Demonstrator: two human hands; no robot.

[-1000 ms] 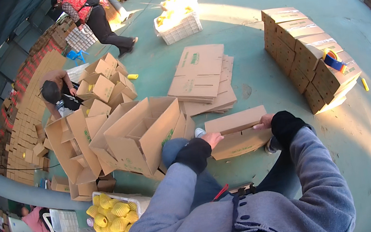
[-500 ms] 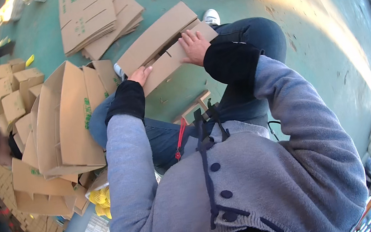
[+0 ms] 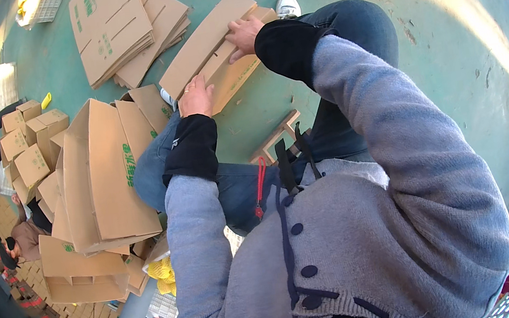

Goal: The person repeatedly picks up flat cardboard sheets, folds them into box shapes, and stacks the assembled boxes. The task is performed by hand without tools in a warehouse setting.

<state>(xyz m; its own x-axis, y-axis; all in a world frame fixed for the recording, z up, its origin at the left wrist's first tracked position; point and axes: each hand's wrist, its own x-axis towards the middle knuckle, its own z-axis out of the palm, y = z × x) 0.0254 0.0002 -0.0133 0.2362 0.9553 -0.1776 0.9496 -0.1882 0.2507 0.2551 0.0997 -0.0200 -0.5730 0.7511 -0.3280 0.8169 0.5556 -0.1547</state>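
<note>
Large, open, brown cardboard cartons [image 3: 110,173] are sitting at my left. Flat, green-printed brown cardboard blanks [image 3: 113,29] are lying stacked beyond them. A long, rectangular brown cardboard carton [image 3: 207,44] is sitting just right of the blanks, ahead of me. My left hand [image 3: 196,97] and right hand [image 3: 244,35] are touching its near flap [image 3: 221,61], fingers slightly bent; I cannot tell whether they are gripping.
</note>
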